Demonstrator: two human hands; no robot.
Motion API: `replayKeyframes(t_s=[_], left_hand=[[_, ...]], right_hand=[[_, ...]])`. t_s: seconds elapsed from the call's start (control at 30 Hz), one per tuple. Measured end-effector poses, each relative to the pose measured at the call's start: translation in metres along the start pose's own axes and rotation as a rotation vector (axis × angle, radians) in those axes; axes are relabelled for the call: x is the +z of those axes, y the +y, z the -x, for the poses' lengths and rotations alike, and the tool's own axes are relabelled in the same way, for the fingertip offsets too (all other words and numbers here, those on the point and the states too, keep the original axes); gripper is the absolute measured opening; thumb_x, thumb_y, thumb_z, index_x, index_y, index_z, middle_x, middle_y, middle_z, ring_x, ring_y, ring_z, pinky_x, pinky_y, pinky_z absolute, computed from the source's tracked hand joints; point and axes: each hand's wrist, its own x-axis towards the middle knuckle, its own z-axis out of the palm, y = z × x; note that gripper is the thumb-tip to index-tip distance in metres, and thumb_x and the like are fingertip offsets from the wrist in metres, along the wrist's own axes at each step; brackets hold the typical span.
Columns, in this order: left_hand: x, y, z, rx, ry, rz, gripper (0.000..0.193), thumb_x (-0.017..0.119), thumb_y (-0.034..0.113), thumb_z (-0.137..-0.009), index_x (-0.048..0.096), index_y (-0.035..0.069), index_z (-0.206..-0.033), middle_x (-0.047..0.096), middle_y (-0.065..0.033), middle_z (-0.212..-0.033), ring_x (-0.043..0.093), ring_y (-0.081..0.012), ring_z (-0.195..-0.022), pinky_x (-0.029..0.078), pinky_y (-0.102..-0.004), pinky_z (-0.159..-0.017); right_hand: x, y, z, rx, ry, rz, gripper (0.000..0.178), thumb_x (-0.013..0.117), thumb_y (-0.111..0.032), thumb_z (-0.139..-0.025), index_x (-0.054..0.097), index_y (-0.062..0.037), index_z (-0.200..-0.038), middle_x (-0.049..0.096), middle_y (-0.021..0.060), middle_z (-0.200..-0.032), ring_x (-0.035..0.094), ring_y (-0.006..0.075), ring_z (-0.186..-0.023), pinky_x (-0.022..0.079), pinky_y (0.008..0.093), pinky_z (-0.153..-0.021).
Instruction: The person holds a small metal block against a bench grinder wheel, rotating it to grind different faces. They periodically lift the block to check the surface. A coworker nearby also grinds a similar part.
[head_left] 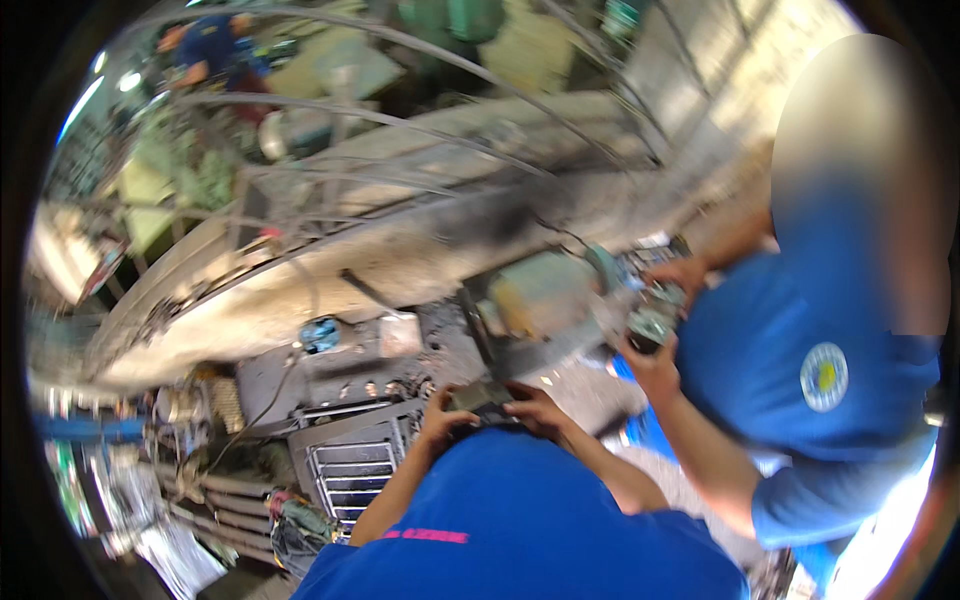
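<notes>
Close in front of my blue shirt, a dark grey, block-shaped piece [482,397] is held between my two hands. My left hand [440,422] grips its left end with the fingers bent round it. At the other end, my right hand [538,410] clasps it with the thumb on the near side. Blur hides the piece's exact kind. To my right a co-worker in a blue shirt holds a dark, rounded, shiny piece [652,325] in both hands, apart from mine.
A dark metal bench [270,385] stands ahead, with a pale block [400,335] and a round blue object [321,335]. Beside my left arm is a barred metal frame [355,465]. A greenish machine [540,295] stands beyond my hands; curved metal bars [400,118] cross farther back. Another person [215,50] is far left.
</notes>
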Motion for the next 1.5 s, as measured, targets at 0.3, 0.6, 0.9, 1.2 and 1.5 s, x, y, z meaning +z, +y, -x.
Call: replayKeyframes(t_s=[0.3, 0.6, 0.9, 1.2, 1.5], left_hand=[[0.002, 0.007, -0.003, -0.054, 0.016, -0.006, 0.060, 0.075, 0.000, -0.052, 0.057, 0.004, -0.109, 0.061, -0.0081, -0.100, 0.059, -0.0214, -0.094, 0.048, -0.0310, -0.077], [-0.006, -0.002, -0.008, -0.110, -0.030, -0.002, 0.062, 0.073, 0.004, -0.054, 0.054, 0.003, -0.113, 0.062, -0.0095, -0.103, 0.058, -0.0210, -0.095, 0.044, -0.0297, -0.081], [-0.003, -0.001, 0.002, -0.131, 0.019, -0.010, 0.065, 0.073, 0.006, -0.055, 0.053, 0.002, -0.117, 0.062, -0.0115, -0.105, 0.059, -0.0222, -0.095, 0.045, -0.0306, -0.083], [0.006, 0.004, 0.011, -0.139, 0.053, 0.009, 0.066, 0.072, 0.004, -0.056, 0.052, 0.001, -0.118, 0.062, -0.0127, -0.105, 0.060, -0.0242, -0.096, 0.045, -0.0317, -0.085], [0.009, 0.005, 0.013, -0.145, 0.044, -0.006, 0.063, 0.072, 0.007, -0.054, 0.055, 0.001, -0.114, 0.062, -0.0134, -0.103, 0.060, -0.0242, -0.093, 0.046, -0.0325, -0.083]], right_hand=[[-0.001, 0.008, -0.004, -0.002, 0.090, -0.048, 0.071, 0.076, 0.001, -0.078, 0.043, 0.0087, -0.140, 0.051, 0.0203, -0.139, 0.050, 0.0267, -0.127, 0.040, 0.0365, -0.108], [-0.005, 0.011, -0.001, -0.038, 0.082, -0.019, 0.082, 0.083, -0.009, -0.075, 0.039, 0.0133, -0.141, 0.047, 0.0241, -0.142, 0.048, 0.0290, -0.130, 0.036, 0.0369, -0.111], [0.000, 0.011, 0.005, -0.038, 0.091, -0.008, 0.084, 0.085, -0.014, -0.073, 0.042, 0.0138, -0.139, 0.049, 0.0246, -0.141, 0.048, 0.0299, -0.130, 0.035, 0.0370, -0.111], [-0.007, 0.021, 0.002, -0.015, 0.106, -0.005, 0.079, 0.080, -0.006, -0.076, 0.039, 0.0141, -0.140, 0.048, 0.0236, -0.142, 0.047, 0.0300, -0.130, 0.036, 0.0368, -0.111], [-0.012, 0.027, 0.002, -0.023, 0.072, -0.004, 0.084, 0.087, -0.016, -0.072, 0.043, 0.0145, -0.137, 0.049, 0.0254, -0.140, 0.047, 0.0314, -0.130, 0.036, 0.0379, -0.110]])
